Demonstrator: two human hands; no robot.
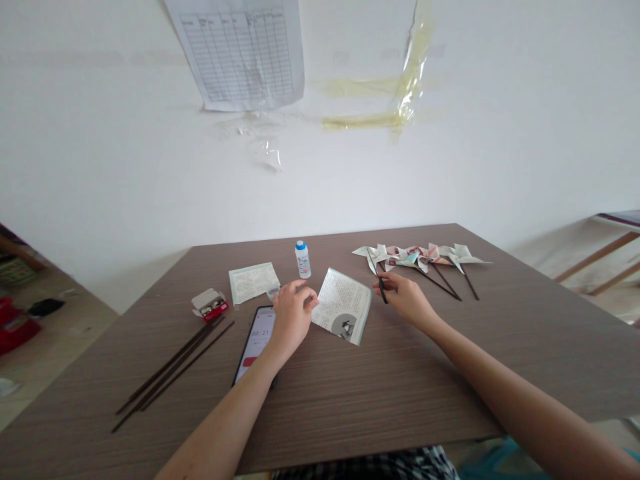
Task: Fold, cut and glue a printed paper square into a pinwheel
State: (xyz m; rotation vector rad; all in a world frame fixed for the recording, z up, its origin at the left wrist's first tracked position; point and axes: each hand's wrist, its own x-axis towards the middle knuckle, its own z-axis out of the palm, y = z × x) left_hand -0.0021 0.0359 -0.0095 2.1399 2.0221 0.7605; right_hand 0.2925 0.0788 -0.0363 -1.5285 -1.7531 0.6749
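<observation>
A square of printed paper [340, 300] with a round grey picture near one corner lies in front of me between both hands. My left hand [293, 313] has its fingers curled at the paper's left edge, the tips closed on it. In my right hand [404, 297] is a slim black pen-like tool [383, 291], held upright beside the paper's right corner; its exact kind is hard to make out. A white bottle with a blue cap [303, 260] stands behind the paper. Several folded paper pinwheels [420, 257] on dark sticks lie beyond my right hand.
Under my left wrist lies a phone [257, 340] showing a timer. Left of it are a small open red-and-white box [210, 305], several dark sticks [170, 367] and another printed paper [253, 281]. The wooden table [425, 400] meets a white wall [150, 167] behind.
</observation>
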